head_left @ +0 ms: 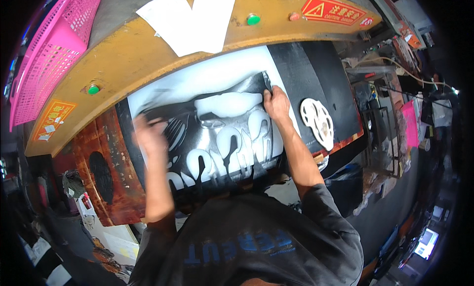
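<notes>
A glossy black sheet (197, 138) full of rounded cut-out holes lies over a white board (168, 86), which shows through the holes. My right hand (277, 104) is closed around the sheet's far right corner, and that edge is lifted. My left hand (150, 135) is by the sheet's far left part; motion smears its fingers, so its grip cannot be made out. To the right, a white sole-shaped piece with several openings (323, 133) rests on a black mat (296, 81).
A yellow machine beam (118, 54) with a green button (253, 20) and white papers (173, 19) spans the far side. A pink basket (57, 54) stands far left. A black oval piece (101, 175) lies on the rusty left table part (126, 187). Cluttered shelves (387, 138) stand right.
</notes>
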A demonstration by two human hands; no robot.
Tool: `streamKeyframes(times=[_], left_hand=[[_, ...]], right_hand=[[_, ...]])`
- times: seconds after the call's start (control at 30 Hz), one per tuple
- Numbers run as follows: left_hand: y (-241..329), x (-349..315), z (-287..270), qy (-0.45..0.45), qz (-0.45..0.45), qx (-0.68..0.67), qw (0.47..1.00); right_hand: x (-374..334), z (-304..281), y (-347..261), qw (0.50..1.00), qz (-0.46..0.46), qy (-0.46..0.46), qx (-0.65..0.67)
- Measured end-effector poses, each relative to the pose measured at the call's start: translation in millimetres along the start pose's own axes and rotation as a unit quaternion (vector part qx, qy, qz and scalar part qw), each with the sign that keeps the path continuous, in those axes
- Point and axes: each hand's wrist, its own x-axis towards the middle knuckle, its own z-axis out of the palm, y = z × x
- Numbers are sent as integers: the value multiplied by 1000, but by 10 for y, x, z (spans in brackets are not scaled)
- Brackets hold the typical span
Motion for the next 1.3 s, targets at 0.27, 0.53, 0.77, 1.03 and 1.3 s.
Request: streamKeyframes(times=[0.27,0.53,0.77,1.03,1.3], left_hand=[[-28,-243,-1458,-16,22,-190,981],[461,-740,-1374,-122,-6,-207,971],[986,-729,-2137,-154,11,-185,971],[1584,-641,-2957,-126,56,-71,988],[2228,-375,-3284,-108,81,158,978]], right_hand=[[101,217,146,999,23,7,-31],[-207,-158,-145,983,-124,132,23],[-811,569,-465,969,-241,48,-24],[-677,717,-283,978,-158,43,132],[-1091,632,-1050,937,-211,-76,269]])
